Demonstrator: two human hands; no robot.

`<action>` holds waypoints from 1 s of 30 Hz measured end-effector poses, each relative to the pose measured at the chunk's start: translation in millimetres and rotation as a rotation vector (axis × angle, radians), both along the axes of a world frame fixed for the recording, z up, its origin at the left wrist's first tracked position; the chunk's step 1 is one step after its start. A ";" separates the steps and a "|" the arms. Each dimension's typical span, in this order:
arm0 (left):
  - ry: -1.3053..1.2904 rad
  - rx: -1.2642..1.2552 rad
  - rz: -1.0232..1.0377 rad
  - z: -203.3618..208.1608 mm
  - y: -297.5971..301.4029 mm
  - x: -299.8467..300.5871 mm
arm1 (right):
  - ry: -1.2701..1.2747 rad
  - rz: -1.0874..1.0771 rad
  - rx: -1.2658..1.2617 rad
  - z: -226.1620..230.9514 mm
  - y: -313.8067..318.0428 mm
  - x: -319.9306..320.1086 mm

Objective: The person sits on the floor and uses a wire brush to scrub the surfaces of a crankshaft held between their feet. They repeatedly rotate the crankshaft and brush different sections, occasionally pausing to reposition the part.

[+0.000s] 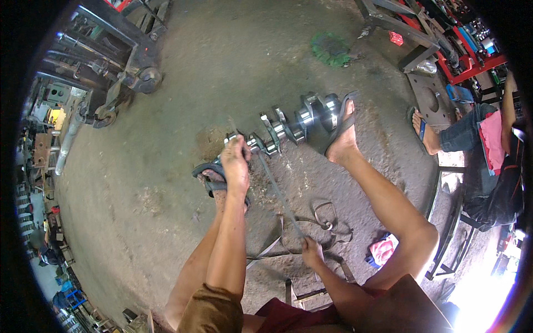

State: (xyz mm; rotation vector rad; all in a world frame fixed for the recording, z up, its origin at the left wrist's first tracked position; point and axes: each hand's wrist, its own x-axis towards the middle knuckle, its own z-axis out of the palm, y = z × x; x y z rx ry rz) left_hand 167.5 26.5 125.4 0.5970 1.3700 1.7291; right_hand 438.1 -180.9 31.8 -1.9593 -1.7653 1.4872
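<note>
A shiny metal crankshaft (277, 131) lies on the concrete floor, slanting from near my left foot up to my right foot. My right sandal (340, 119) is at its far right end. A long narrow grey strip (279, 195), like an abrasive belt, runs taut from a journal near the shaft's left end toward my lap. My right hand (312, 252) is closed around the near end of this strip. Over the shaft's left end, my left hand (237, 161) is pinched closed, apparently on the strip's other end; its fingertips partly hide the grip.
Loose tangled strip (327, 225) and a pink cloth (383, 250) lie on the floor between my legs. Another person's sandalled foot (425, 133) is at right, near a metal plate (427, 100). Machinery (133, 75) stands at upper left, a red rack (472, 66) at upper right.
</note>
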 end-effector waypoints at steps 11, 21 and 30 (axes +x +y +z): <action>0.201 -0.435 -0.031 56.9 -127.7 134.1 | 0.317 -0.152 0.027 -6.3 136.3 -111.0; 0.151 -0.450 0.027 -40.3 -103.2 109.4 | 0.140 -0.055 0.091 56.9 85.0 -52.4; 0.060 -0.258 0.115 -122.4 -44.5 55.4 | 0.070 -0.020 0.014 -18.7 -9.9 28.9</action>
